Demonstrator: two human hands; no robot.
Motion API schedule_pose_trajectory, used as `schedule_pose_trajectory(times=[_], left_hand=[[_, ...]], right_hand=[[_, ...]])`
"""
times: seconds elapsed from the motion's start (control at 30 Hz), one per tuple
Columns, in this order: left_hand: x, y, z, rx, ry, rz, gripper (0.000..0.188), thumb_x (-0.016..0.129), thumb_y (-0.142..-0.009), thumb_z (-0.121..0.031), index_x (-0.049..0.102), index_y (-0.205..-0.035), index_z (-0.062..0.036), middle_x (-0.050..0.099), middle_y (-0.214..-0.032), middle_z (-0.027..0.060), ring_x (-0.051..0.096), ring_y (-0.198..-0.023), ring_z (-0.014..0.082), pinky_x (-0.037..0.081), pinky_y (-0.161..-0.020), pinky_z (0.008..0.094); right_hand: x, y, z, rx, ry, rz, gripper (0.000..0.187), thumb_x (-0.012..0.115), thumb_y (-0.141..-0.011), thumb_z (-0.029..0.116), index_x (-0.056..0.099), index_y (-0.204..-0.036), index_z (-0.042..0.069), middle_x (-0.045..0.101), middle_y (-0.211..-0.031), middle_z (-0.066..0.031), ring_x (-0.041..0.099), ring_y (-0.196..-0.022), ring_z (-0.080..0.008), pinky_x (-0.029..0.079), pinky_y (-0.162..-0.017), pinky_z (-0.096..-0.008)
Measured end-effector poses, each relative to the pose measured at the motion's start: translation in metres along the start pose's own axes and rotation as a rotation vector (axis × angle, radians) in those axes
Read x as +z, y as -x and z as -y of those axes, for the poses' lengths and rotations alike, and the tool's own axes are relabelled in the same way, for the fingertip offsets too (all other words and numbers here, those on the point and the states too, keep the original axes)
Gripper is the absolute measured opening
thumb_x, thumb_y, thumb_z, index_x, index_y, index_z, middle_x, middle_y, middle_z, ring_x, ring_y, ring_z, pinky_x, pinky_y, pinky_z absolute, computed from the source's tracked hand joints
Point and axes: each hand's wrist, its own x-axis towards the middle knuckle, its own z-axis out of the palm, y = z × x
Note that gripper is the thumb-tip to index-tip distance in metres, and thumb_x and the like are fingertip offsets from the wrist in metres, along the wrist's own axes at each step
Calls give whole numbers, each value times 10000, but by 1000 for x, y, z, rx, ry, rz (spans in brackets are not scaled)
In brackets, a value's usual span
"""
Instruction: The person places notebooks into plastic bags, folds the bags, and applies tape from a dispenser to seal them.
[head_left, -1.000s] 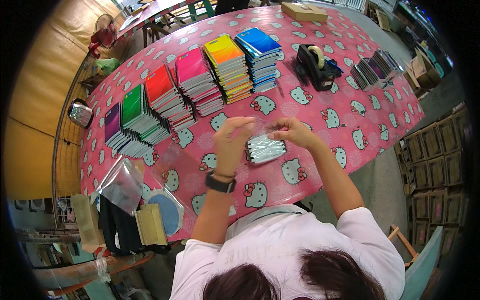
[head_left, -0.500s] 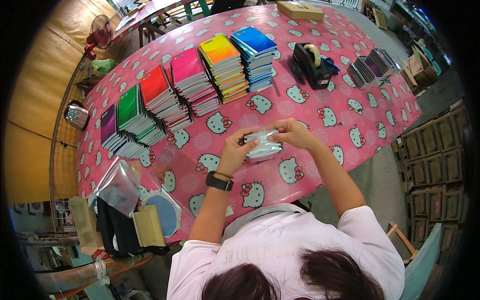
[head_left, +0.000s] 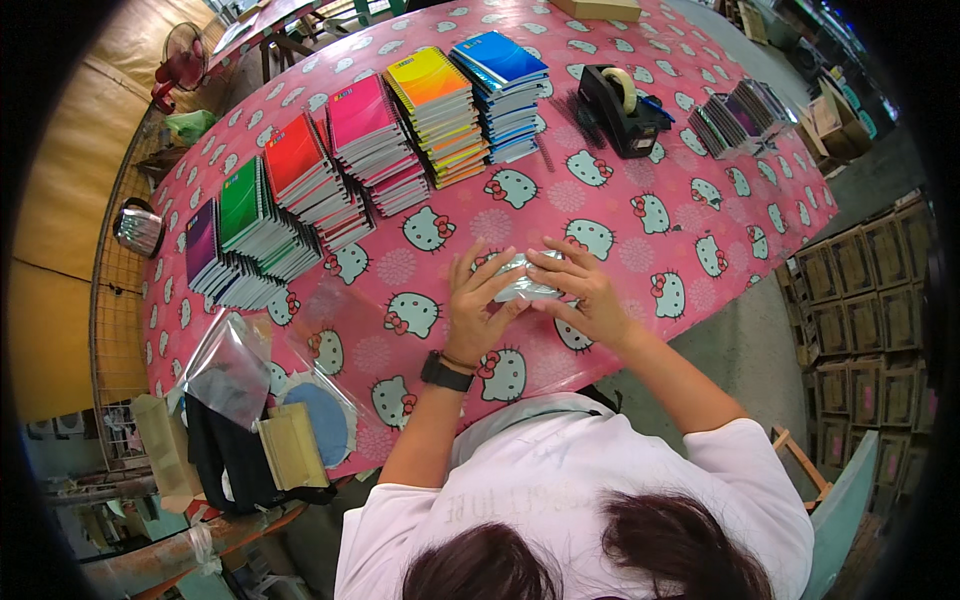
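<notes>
A small bundle in shiny clear plastic lies on the pink tablecloth close in front of me. My left hand grips its left side, with a dark watch on that wrist. From the other side my right hand lays its fingers over the top and right edge, its thumb low at the near side. Both hands cover much of the bundle, and its contents cannot be made out. Beyond them runs a row of spiral notebooks in stacks: purple, green, red, pink, yellow and blue.
A black tape dispenser stands at the back right, beside a plastic-wrapped group of small notebooks. Clear plastic sheets, a black cloth and a cardboard box piece lie at the left edge. Stacked cartons stand at right.
Both hands have shifted their hold: the right fingers, pinching at the top before, now spread across the bundle, and the left fingers have straightened. The head view has tilted slightly.
</notes>
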Motion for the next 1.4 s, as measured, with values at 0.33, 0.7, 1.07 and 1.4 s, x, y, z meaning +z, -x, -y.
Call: schedule_pose_trajectory(times=[0.33, 0.7, 1.07, 1.4], left_hand=[[6, -8, 0, -151, 74, -96, 220, 681, -780, -155, 708, -995, -119, 671, -1052, 10, 430, -1162, 243, 213, -1043, 464], [8, -21, -16, -199, 74, -350, 587, 639, -806, -174, 427, -1345, -82, 616, -1138, 59, 481, -1150, 243, 175, -1068, 525], [17, 20, -40, -53, -406, 30, 603, 695, -717, -371, 532, -1255, -154, 481, -1317, 32, 378, -1253, 260, 237, -1021, 498], [28, 22, -37, -49, -382, -12, 557, 705, -731, -348, 552, -1229, -154, 485, -1311, 43, 381, -1243, 281, 288, -993, 462]], right_hand=[[15, -14, 20, 179, 54, -189, 164, 714, -715, 109, 608, -812, 30, 607, -927, -80, 509, -937, -276, 428, -801, -375], [4, -44, -18, 740, -615, 41, 272, 787, -701, 166, 607, -831, 8, 595, -709, -25, 537, -630, -78, 422, -553, -226], [-18, -43, -61, 705, -788, 416, 155, 669, -834, 191, 641, -836, 39, 618, -744, -5, 545, -666, -73, 445, -617, -243], [-178, -80, -307, 760, 207, -423, 323, 659, -792, 307, 683, -950, 26, 681, -900, -128, 645, -860, -223, 479, -742, -337]])
